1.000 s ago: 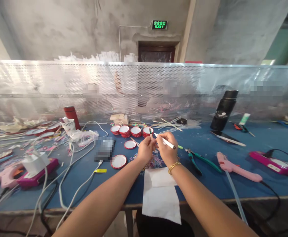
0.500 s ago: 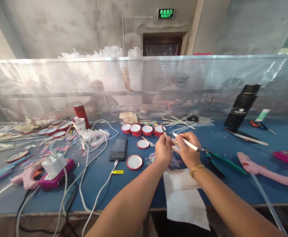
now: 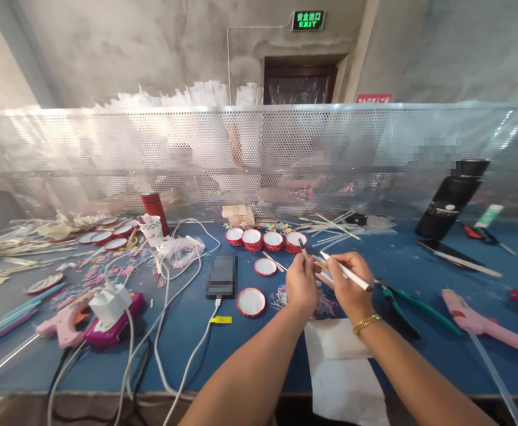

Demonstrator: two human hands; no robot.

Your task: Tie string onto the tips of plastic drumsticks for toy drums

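A blue worktable (image 3: 418, 355) spreads under both hands, and a perforated metal screen (image 3: 108, 154) runs along its far edge well beyond them; far to the right of the hands a black flask (image 3: 449, 200) leans against that screen; nearer, to the right of the right hand, lie a pink glue gun (image 3: 485, 322) and green-handled pliers (image 3: 403, 299); just below the wrists a white paper sheet (image 3: 343, 373) hangs over the table's near edge; to the left of the left hand sit a dark phone (image 3: 222, 277) and a tangle of white cables (image 3: 161, 307); just beyond the fingers stands a row of red-rimmed lids (image 3: 265, 239), with two more lids lying flat nearer the left hand; a heap of coloured rubber bands (image 3: 280, 297) lies right under the hands. The left hand (image 3: 301, 281) pinches a short stick (image 3: 303, 247) upright between its fingertips; the right hand (image 3: 347, 284) is closed around a white pen (image 3: 347, 273) that slants out to the right, while its fingertips meet the left hand's at a thin yellowish strip, too small to make out. Against the frames of a second ago the grips and the meeting of the hands are the same; only the view has drifted, so the fine fingertip work appears to be mid-step rather than finished.
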